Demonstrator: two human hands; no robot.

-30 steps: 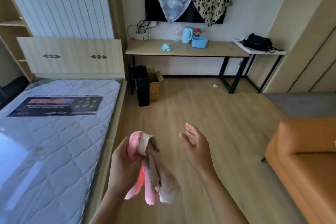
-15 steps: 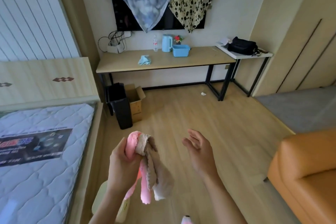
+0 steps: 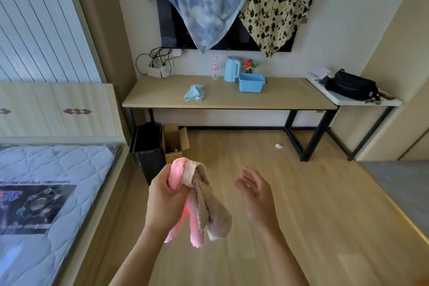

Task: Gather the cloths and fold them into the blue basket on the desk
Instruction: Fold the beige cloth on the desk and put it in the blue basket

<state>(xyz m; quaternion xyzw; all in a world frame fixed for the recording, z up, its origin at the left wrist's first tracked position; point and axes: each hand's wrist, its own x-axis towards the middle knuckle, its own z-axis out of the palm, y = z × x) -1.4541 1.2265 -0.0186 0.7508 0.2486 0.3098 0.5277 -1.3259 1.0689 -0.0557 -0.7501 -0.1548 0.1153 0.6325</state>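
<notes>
Head view: the left hand [image 3: 166, 195] grips a pink cloth [image 3: 177, 172] and a beige cloth [image 3: 209, 206] bunched together, their ends hanging below the fist. The right hand [image 3: 255, 193] hovers just beside them, fingers relaxed, holding nothing. So two cloths look gathered, none folded. Well ahead of both hands stands the table [image 3: 278, 97] with the blue basket [image 3: 251, 82] on it; whether anything lies inside I cannot tell. A pale blue cloth [image 3: 193, 93] lies crumpled near the basket, not yet picked up. Still to do, I judge: collect that one, fold all three, put them in. A black bin [image 3: 148, 146] and a cardboard box [image 3: 175, 140] stand ahead of the left hand, off the straight path; a kettle [image 3: 232, 68] crowds the basket.
</notes>
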